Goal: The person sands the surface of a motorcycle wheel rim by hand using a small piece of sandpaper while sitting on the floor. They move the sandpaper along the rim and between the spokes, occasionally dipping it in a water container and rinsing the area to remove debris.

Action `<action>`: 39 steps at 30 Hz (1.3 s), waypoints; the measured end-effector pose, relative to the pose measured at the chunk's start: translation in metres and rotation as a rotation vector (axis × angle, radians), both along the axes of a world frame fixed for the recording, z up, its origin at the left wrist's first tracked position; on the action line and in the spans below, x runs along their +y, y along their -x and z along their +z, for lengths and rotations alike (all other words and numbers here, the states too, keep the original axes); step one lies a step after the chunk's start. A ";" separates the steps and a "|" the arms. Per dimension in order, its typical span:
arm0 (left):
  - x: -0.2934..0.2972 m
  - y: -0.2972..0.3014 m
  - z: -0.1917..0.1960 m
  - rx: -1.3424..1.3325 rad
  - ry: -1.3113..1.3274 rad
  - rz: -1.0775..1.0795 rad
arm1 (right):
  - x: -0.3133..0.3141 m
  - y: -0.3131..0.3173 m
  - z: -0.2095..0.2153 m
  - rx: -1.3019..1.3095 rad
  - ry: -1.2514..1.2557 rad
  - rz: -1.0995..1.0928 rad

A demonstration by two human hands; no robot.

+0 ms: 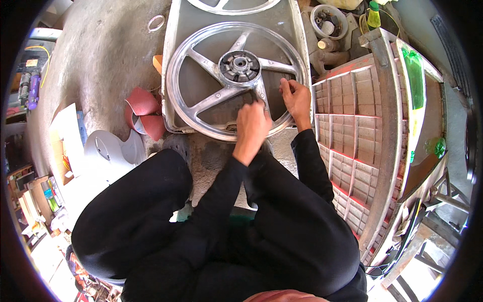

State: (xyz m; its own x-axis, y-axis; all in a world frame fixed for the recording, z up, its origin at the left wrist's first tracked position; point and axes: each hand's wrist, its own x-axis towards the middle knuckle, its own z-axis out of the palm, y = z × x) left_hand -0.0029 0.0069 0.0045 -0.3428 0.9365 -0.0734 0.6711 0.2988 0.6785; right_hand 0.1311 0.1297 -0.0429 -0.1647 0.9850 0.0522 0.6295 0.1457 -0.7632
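Observation:
A silver spoked wheel (pixel 216 98), which looks like a motorcycle rim, lies flat in a long white-edged tray (pixel 171 30) in front of me. Its round hub (pixel 240 64) faces up. Over the near spoke and rim, my left hand (pixel 252 126) is closed and slightly blurred; whatever it grips is hidden under the fingers. To its right, my right hand (pixel 296 100) hangs above the inner side of the rim, fingers curled and thumb against them. What sits in that pinch, if anything, is too small to make out.
Part of a second wheel (pixel 221 9) shows at the tray's far end. Reddish curled sheets (pixel 143 113) lie left of the tray, beside a white curved panel (pixel 115 146). A gridded frame (pixel 352 126) leans close on the right. A bucket (pixel 329 22) stands at the back right.

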 end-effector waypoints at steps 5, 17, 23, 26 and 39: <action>-0.027 0.018 0.010 -0.305 -0.096 0.046 | 0.015 -0.010 -0.013 -0.085 0.021 0.067; -0.015 0.081 -0.021 -0.457 -0.265 0.283 | 0.063 0.013 0.002 0.134 0.955 0.297; -0.011 0.084 -0.009 -0.641 -0.108 0.217 | 0.067 0.022 -0.024 -0.207 0.694 0.366; -0.013 0.086 -0.012 -0.592 -0.142 0.227 | 0.069 0.021 -0.034 -0.027 0.891 0.330; -0.013 0.084 -0.020 -0.494 -0.151 0.169 | 0.039 0.009 0.072 0.065 0.949 0.500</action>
